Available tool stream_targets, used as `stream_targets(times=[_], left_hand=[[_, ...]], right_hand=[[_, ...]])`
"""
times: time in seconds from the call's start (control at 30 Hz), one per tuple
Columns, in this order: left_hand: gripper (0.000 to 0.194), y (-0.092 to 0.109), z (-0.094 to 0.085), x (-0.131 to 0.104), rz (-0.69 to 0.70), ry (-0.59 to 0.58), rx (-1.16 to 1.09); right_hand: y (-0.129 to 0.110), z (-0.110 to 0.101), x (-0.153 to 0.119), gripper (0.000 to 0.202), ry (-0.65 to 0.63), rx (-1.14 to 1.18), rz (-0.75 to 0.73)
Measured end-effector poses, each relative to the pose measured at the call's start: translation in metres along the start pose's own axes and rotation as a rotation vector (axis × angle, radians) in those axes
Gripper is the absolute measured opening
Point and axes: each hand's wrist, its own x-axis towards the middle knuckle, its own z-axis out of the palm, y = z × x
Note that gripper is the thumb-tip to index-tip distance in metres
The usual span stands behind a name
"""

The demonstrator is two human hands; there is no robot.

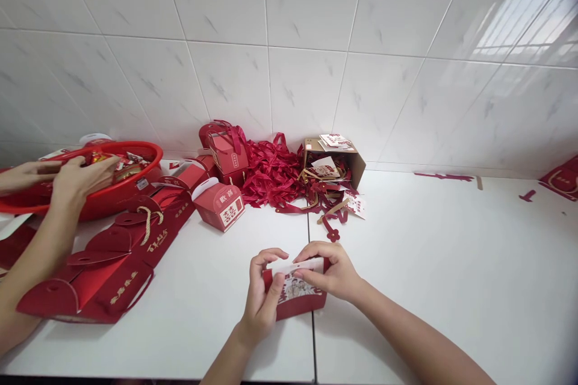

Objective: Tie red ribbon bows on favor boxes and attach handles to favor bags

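A small red box (300,307) with a white printed card (298,290) on its front stands near the table's front edge. My left hand (265,295) grips its left side, thumb on the front. My right hand (327,271) pinches the white upper edge at the right, fingers curled over the top. The inside of the box is hidden. Beyond my hands, a strap with a red flower end (333,234) lies near a spilled carton (359,162) of straps and cards.
At the left, another person's hands (83,177) reach into a red basin (156,159) of wrapped items. Several red boxes (221,204) and bags (135,286) stand nearby. Red ribbons (273,171) are heaped by the tiled wall.
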Motion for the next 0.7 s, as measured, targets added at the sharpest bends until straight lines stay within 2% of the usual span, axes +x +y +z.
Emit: stream_targets(times=[0.2,0.3,0.4,0.47,0.53,0.63,0.7], left_hand=[[0.019,0.006,-0.002,0.004,0.007,-0.068,0.007],[0.014,0.006,-0.004,0.004,0.001,-0.048,0.056],[0.005,0.007,-0.008,0.001,-0.044,0.023,0.096],[0.004,0.010,-0.012,-0.001,-0.077,0.074,0.092],[0.003,0.012,-0.016,-0.003,-0.116,0.134,0.091],[0.006,0.012,-0.024,-0.006,-0.140,0.179,0.111],[0.005,0.008,-0.028,-0.008,-0.116,0.162,0.115]], right_hand=[[0.002,0.004,-0.003,0.017,0.008,0.027,0.026],[-0.001,0.004,-0.001,0.019,-0.005,0.033,0.035],[0.008,-0.001,0.013,0.031,-0.170,0.009,0.046],[0.025,-0.003,0.032,0.041,-0.266,-0.040,0.064],[0.050,-0.002,0.058,0.047,-0.233,-0.133,0.106],[0.091,0.012,0.096,0.029,-0.123,-0.344,0.194],[0.113,0.024,0.113,0.025,-0.107,-0.466,0.235]])
